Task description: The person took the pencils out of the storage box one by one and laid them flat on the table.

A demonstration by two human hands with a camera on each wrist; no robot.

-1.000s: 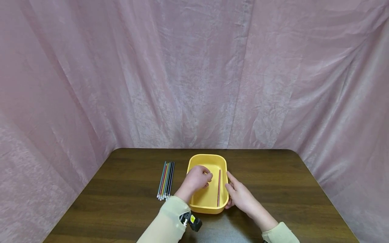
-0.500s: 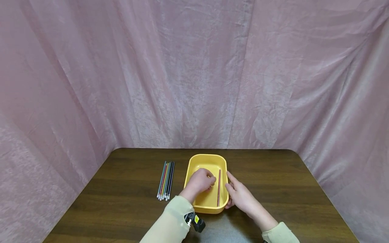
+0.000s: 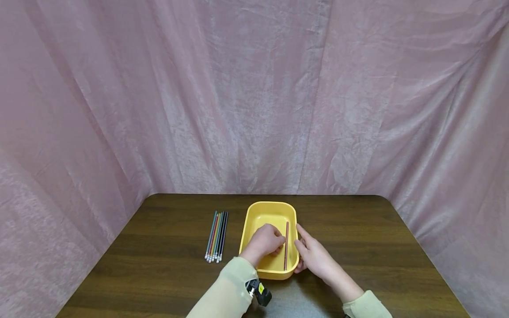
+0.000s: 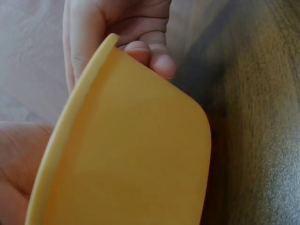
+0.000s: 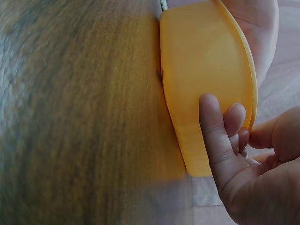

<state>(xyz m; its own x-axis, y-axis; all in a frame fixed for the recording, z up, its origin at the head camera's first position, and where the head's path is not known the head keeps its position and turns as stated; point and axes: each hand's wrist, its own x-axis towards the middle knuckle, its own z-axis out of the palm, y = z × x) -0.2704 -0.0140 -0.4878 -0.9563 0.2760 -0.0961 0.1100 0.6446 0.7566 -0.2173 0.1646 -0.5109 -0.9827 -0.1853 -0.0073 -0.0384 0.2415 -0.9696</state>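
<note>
A yellow plastic tray (image 3: pixel 276 273) stands on the wooden table with one slim dark-red pencil (image 3: pixel 286 254) lying lengthwise along its right side. My left hand (image 3: pixel 264 242) reaches over the tray's left wall, fingers bent, its fingertips right beside the pencil's left side; whether they pinch it I cannot tell. Outside the right wall, my right hand (image 3: pixel 315 257) steadies the tray. In the right wrist view, its fingers (image 5: pixel 213 124) lie along the outer wall and the thumb meets the rim. The left wrist view shows mostly the tray's outer wall (image 4: pixel 136 140), which hides part of the left hand.
Left of the tray, a row of several pencils (image 3: pixel 217 236) lies side by side, white eraser ends toward me. The brown wooden table (image 3: pixel 358 229) extends to both sides. Behind it hangs a pink curtain (image 3: pixel 254 97). A small black camera (image 3: pixel 260 292) sits on the left wrist.
My left hand has moved right and slightly toward me inside the tray, up to the dark-red pencil. The right hand, tray and pencils have stayed in place.
</note>
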